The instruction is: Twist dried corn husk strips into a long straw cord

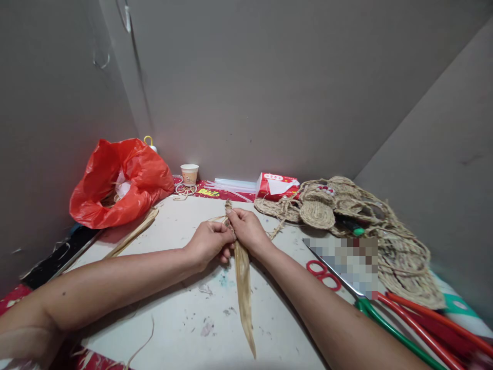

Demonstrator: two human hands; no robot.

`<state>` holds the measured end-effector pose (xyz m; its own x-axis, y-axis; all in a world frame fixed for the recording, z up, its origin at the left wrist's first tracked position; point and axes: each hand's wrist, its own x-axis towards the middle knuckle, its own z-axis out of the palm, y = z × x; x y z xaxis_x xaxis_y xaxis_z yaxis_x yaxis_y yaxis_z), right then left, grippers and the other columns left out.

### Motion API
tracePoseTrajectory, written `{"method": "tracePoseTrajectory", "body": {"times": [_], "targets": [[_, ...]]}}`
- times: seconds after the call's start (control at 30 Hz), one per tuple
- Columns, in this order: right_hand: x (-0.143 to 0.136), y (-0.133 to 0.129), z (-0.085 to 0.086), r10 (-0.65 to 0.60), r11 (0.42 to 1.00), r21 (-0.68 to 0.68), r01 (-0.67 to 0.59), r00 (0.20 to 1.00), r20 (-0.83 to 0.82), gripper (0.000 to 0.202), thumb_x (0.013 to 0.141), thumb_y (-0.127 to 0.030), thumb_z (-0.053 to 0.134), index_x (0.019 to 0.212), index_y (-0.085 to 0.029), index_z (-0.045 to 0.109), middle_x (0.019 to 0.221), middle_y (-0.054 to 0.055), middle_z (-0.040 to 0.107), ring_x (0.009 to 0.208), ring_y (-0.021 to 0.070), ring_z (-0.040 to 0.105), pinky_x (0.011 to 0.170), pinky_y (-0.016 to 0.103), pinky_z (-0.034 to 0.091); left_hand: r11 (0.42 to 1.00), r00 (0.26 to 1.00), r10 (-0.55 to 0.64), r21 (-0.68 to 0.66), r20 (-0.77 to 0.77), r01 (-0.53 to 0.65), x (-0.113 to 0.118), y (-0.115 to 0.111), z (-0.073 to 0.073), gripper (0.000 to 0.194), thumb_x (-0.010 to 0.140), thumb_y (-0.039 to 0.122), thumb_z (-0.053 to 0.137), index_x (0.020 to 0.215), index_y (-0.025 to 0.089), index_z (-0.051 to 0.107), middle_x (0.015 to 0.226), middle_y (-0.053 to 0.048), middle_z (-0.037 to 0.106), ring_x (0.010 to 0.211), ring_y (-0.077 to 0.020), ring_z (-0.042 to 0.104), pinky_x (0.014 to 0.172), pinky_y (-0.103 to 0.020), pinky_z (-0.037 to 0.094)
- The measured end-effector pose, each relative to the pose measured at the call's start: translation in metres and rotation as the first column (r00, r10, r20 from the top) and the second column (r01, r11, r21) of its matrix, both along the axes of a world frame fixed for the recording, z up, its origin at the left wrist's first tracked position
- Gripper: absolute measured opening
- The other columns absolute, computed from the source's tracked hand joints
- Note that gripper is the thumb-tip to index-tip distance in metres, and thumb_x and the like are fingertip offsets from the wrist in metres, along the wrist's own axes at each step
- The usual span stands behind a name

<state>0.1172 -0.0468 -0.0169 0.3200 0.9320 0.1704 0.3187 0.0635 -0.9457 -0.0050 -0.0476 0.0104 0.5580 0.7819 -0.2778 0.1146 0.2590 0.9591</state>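
Over the white board (173, 318), both hands meet at a braid of dried plant leaf. My left hand (210, 242) is closed, its thumb and fingers pinching the work at the top of a long tan leaf strip (243, 288). This looks like corn husk, and its pointed tail hangs toward me. Pressed close on the other side, my right hand (248, 228) grips the short twisted braid (228, 207), whose tip sticks up past the fingers. Thin loose strands show left of the braid. The fingers partly hide the spot where strip and braid join.
A red plastic bag (154, 174) stands back left, near a bundle of husk strips (133, 234). Behind are a paper cup (189, 176) and a tissue pack (275, 186). Woven straw pieces (318, 213), red-handled scissors (329, 280) and large green-and-red-handled shears (396, 329) lie right.
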Motion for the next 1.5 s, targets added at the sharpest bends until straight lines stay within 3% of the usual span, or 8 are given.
{"method": "tracePoseTrajectory", "body": {"times": [0.17, 0.67, 0.97, 1.2, 1.5], "targets": [[-0.001, 0.001, 0.000, -0.015, 1.000, 0.016, 0.015, 1.000, 0.013, 0.033, 0.081, -0.041, 0.046, 0.054, -0.021, 0.046, 0.049, -0.003, 0.047, 0.048, 0.0134, 0.043, 0.050, 0.025, 0.034, 0.998, 0.997, 0.065, -0.023, 0.043, -0.064, 0.000, -0.001, -0.002, 0.009, 0.069, 0.014, 0.058, 0.063, 0.015, 0.052, 0.041, 0.005, 0.048, 0.033, -0.0060, 0.042, 0.034, -0.017, 0.037], [-0.010, 0.001, 0.002, -0.027, 0.999, -0.026, 0.026, 0.999, -0.038, 0.034, 0.079, -0.037, 0.046, 0.049, -0.022, 0.041, 0.044, -0.004, 0.045, 0.043, 0.0115, 0.039, 0.046, 0.024, 0.031, 0.996, 0.978, 0.087, -0.025, 0.189, -0.083, -0.009, -0.010, -0.005, 0.012, 0.066, 0.020, 0.065, 0.068, 0.015, 0.053, 0.043, 0.008, 0.044, 0.036, -0.0047, 0.037, 0.038, -0.017, 0.031], [-0.012, 0.002, 0.006, -0.055, 0.998, -0.020, 0.054, 0.996, -0.065, 0.032, 0.078, -0.033, 0.046, 0.049, -0.020, 0.048, 0.045, -0.002, 0.048, 0.045, 0.0116, 0.042, 0.045, 0.023, 0.034, 0.993, 0.971, 0.115, -0.028, 0.211, -0.111, -0.010, -0.016, -0.003, 0.015, 0.065, 0.021, 0.067, 0.071, 0.015, 0.055, 0.045, 0.008, 0.044, 0.037, -0.0045, 0.038, 0.039, -0.017, 0.033], [-0.003, 0.002, 0.007, -0.069, 0.998, 0.006, 0.070, 0.993, -0.092, 0.031, 0.078, -0.034, 0.044, 0.052, -0.020, 0.049, 0.048, -0.002, 0.052, 0.048, 0.0130, 0.048, 0.050, 0.023, 0.038, 0.983, 0.991, 0.043, -0.184, 0.127, -0.019, -0.001, -0.001, 0.008, 0.011, 0.067, 0.015, 0.065, 0.064, 0.012, 0.054, 0.050, 0.003, 0.049, 0.042, -0.0039, 0.043, 0.040, -0.014, 0.038], [-0.005, 0.000, 0.004, -0.121, 0.991, 0.064, 0.121, 0.993, -0.007, 0.033, 0.078, -0.035, 0.045, 0.049, -0.022, 0.038, 0.047, -0.005, 0.040, 0.050, 0.0125, 0.039, 0.051, 0.024, 0.033, 0.991, 0.994, 0.091, -0.099, 0.063, -0.085, -0.005, 0.008, 0.009, 0.006, 0.069, 0.012, 0.062, 0.066, 0.011, 0.057, 0.050, 0.002, 0.052, 0.041, -0.0047, 0.046, 0.039, -0.014, 0.040]]}}
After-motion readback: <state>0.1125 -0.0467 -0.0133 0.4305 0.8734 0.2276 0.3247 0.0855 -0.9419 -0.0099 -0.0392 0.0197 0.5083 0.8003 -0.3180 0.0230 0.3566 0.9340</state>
